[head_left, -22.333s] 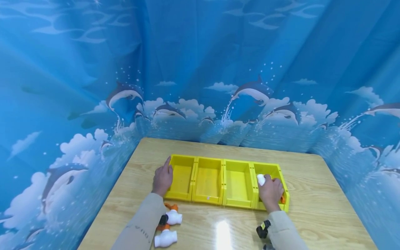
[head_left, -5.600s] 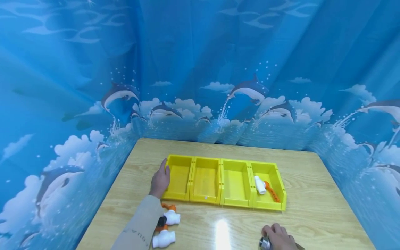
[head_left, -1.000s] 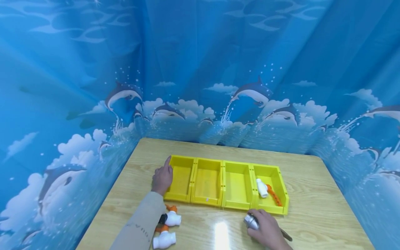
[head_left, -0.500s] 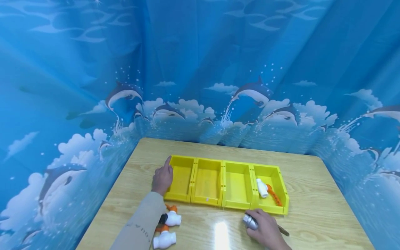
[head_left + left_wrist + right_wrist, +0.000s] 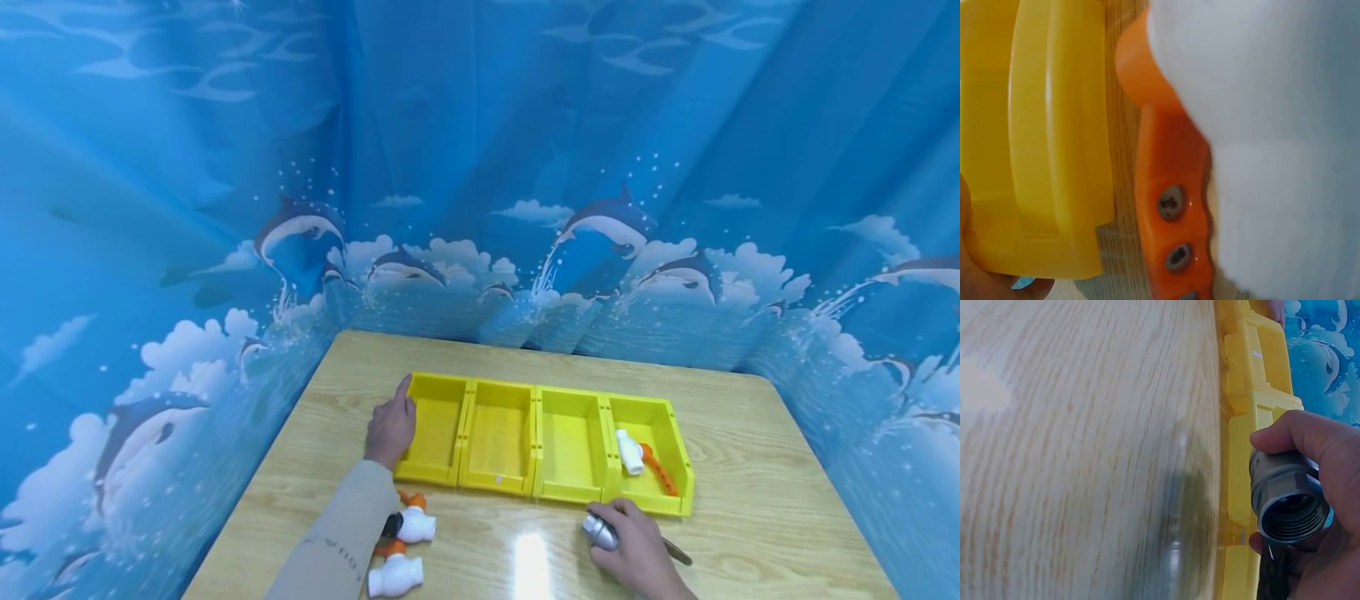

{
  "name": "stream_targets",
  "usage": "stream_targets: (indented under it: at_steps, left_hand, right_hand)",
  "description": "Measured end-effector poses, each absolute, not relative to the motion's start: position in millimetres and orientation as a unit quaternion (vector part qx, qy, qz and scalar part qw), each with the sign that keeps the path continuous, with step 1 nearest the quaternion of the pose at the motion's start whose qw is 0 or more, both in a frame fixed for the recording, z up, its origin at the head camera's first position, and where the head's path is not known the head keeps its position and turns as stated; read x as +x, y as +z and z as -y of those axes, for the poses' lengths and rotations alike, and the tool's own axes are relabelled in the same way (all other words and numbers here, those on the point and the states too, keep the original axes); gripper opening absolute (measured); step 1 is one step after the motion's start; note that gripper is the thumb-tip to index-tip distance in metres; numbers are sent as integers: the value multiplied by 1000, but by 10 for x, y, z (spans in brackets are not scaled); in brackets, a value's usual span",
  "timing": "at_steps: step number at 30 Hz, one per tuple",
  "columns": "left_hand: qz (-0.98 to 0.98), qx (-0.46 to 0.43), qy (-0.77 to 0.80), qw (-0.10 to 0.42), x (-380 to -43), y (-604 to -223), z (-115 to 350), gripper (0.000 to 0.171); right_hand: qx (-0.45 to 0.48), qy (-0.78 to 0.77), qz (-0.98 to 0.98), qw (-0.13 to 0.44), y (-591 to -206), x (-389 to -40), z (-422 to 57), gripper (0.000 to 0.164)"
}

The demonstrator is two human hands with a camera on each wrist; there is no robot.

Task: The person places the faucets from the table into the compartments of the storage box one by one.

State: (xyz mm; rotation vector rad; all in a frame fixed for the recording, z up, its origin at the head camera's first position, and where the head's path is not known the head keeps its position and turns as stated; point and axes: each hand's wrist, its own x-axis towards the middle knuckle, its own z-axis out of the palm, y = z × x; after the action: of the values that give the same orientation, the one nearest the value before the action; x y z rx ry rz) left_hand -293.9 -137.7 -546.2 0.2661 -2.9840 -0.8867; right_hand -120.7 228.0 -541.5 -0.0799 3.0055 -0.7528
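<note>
My right hand [image 5: 637, 550] holds a metal ball valve [image 5: 602, 531] just in front of the rightmost bins. In the right wrist view, the threaded open end of this metal valve [image 5: 1291, 515] faces the camera, and its dark lever [image 5: 1274, 569] points downward. At the far left of the bin row, my left hand [image 5: 392, 427] grips the side wall of the leftmost yellow bin [image 5: 427, 473], thumb over the rim and fingers outside. A white plastic ball valve [image 5: 629, 452] with an orange handle lies inside the rightmost bin [image 5: 652, 502].
Two more white valves with orange handles, a nearer one [image 5: 395, 576] and a farther one [image 5: 417, 524], lie beside the left forearm. Two middle bins [image 5: 495, 481] join the row. A blue dolphin curtain [image 5: 480, 167] hangs behind the wooden table [image 5: 750, 500].
Earlier, my right hand was at the white valve in the rightmost bin, then at the table's front with the metal valve. That valve is now closer to the bins; the left hand stays put.
</note>
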Motion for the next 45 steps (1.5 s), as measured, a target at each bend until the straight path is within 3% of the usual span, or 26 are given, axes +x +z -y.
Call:
stream_targets:
  at_steps: [45]
  left_hand:
    - [960,74,-267,35,-2914,-5461,1381,49]
  right_hand:
    - [-18,-260,-965,13,-5434,-1251,-2193,54]
